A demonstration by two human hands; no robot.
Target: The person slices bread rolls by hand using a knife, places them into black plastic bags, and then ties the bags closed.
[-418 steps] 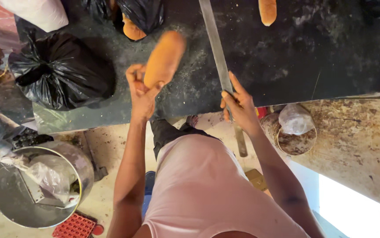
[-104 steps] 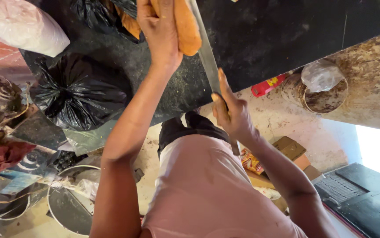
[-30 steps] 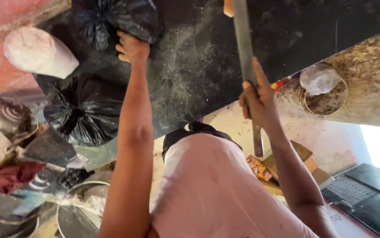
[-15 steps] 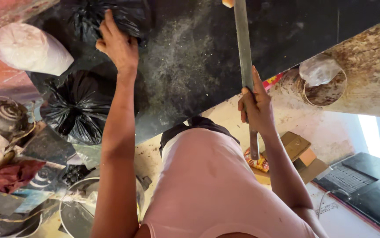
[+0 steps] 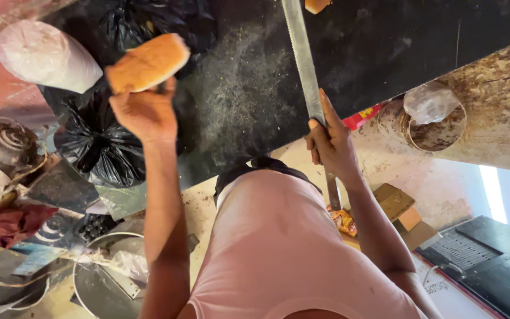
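My left hand (image 5: pixel 143 111) holds a golden-brown bread loaf (image 5: pixel 148 62) up over the black crumb-strewn table (image 5: pixel 249 100), just in front of a black plastic bag (image 5: pixel 160 18). My right hand (image 5: pixel 332 139) grips the handle of a long metal knife (image 5: pixel 302 59), whose blade lies flat across the table and points away from me. The end of another bread piece (image 5: pixel 315 5) shows at the top edge beside the blade.
A second black bag (image 5: pixel 98 147) and a whitish filled bag (image 5: pixel 45 56) sit at the left. A round tin with a plastic bag (image 5: pixel 429 115) stands on the floor at the right. Metal bowls (image 5: pixel 101 283), red cloth (image 5: pixel 6 221) and cardboard pieces (image 5: pixel 400 207) lie below.
My left hand was reaching into the black bag at the far side; it has now pulled back holding a bread loaf. The right hand has stayed on the knife.
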